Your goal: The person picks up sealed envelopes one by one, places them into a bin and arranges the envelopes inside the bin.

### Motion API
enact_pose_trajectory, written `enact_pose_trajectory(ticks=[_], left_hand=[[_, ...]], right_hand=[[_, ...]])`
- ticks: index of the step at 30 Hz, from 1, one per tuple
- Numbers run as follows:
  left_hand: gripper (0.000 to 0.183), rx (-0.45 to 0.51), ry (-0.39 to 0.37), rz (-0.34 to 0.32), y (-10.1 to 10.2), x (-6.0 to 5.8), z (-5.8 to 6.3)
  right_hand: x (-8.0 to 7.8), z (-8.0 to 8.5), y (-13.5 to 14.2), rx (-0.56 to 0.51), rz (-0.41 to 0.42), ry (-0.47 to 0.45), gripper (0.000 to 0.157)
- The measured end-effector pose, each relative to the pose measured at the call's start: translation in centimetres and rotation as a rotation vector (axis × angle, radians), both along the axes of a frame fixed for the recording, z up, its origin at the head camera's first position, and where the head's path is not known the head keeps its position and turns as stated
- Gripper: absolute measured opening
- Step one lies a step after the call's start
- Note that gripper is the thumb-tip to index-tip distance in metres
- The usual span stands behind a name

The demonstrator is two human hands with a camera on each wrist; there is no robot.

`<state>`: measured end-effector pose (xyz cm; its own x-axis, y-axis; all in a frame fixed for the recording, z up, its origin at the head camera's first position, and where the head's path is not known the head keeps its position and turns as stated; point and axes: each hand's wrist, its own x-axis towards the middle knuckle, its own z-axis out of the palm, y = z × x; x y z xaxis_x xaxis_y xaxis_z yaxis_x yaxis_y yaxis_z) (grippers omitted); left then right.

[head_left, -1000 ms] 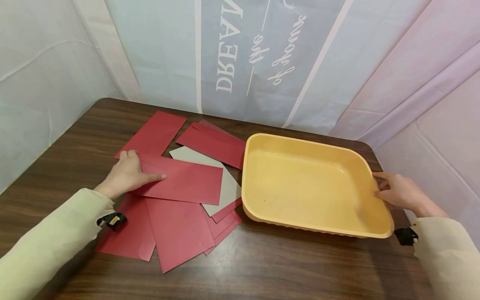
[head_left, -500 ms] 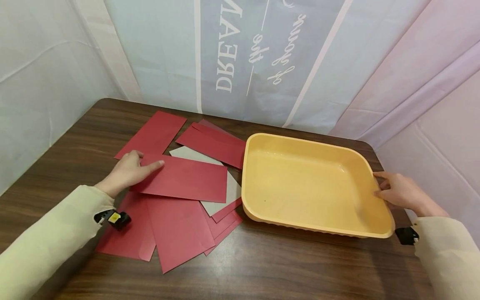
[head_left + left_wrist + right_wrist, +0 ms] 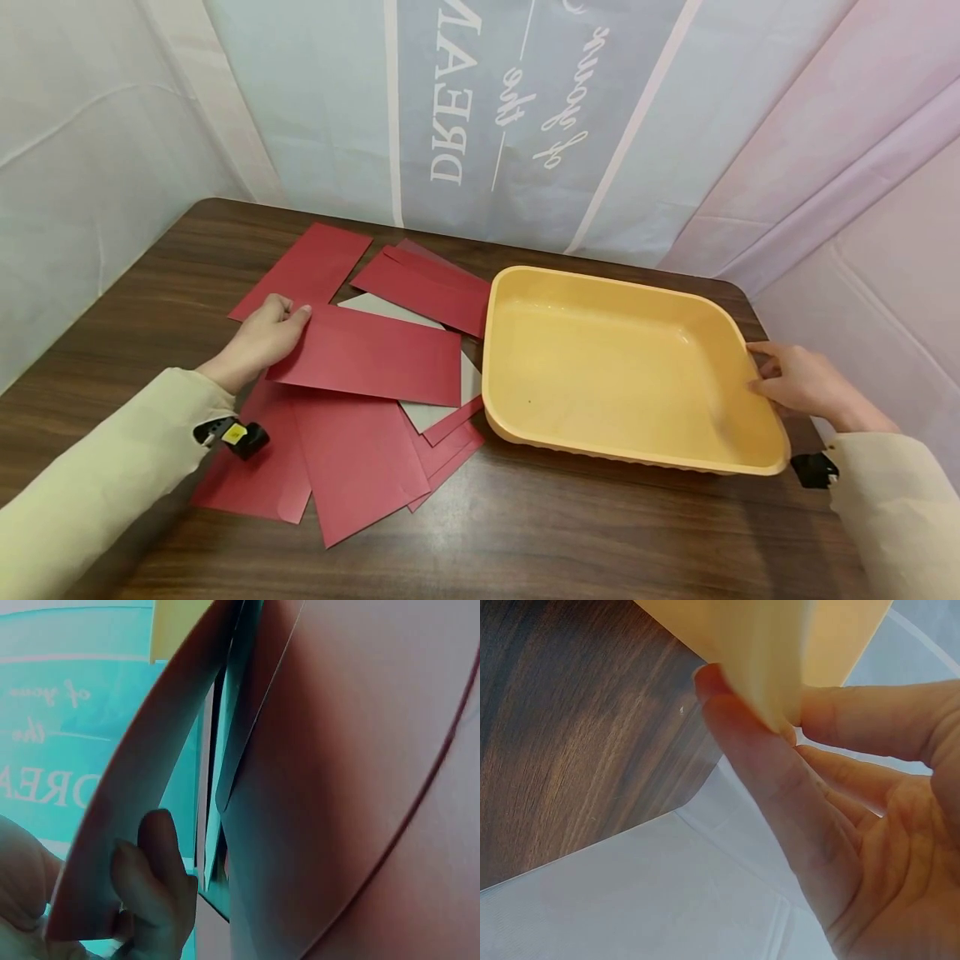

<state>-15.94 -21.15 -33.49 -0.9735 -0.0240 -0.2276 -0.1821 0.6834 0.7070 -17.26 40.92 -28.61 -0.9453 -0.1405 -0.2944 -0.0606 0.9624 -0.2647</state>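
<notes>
My left hand (image 3: 266, 337) pinches a red envelope (image 3: 375, 357) by its left end, thumb on top and fingers beneath. In the left wrist view the held envelope (image 3: 142, 765) is raised at a slant, apart from the envelopes under it. Several more red envelopes (image 3: 367, 467) and a pale grey one (image 3: 468, 375) lie overlapping on the table below and around it. At the right, my right hand (image 3: 806, 383) grips the right rim of a yellow plastic tray (image 3: 615, 375). The right wrist view shows thumb and fingers on either side of that rim (image 3: 761, 667).
The dark wood-grain table (image 3: 562, 533) runs up to a printed fabric backdrop (image 3: 525, 125) behind, with pale cloth walls at both sides. One red envelope (image 3: 427, 287) lies against the tray's left side. Black wrist cameras sit at both sleeves.
The left hand has lifted the red envelope off the pile, shifting it slightly right, and its thumb has drawn in toward the fingers. The right hand and tray have stayed in place.
</notes>
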Motion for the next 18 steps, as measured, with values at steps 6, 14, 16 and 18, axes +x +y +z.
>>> enact_pose_trajectory(ticks=[6, 14, 16, 18], left_hand=[[0.04, 0.045, -0.001, 0.007, 0.3, -0.1, 0.2], [0.046, 0.082, 0.033, 0.017, 0.0, -0.5, 1.5], [0.049, 0.103, 0.028, 0.024, -0.1, -0.6, 2.0], [0.052, 0.121, 0.022, 0.027, -0.2, -0.7, 2.4]], right_hand=[[0.1, 0.1, 0.0, 0.018, 0.006, 0.011, 0.067], [0.0, 0.1, 0.0, 0.013, 0.0, 0.005, 0.067], [0.0, 0.1, 0.1, 0.018, 0.002, 0.009, 0.067], [0.0, 0.1, 0.1, 0.021, 0.004, 0.011, 0.068]])
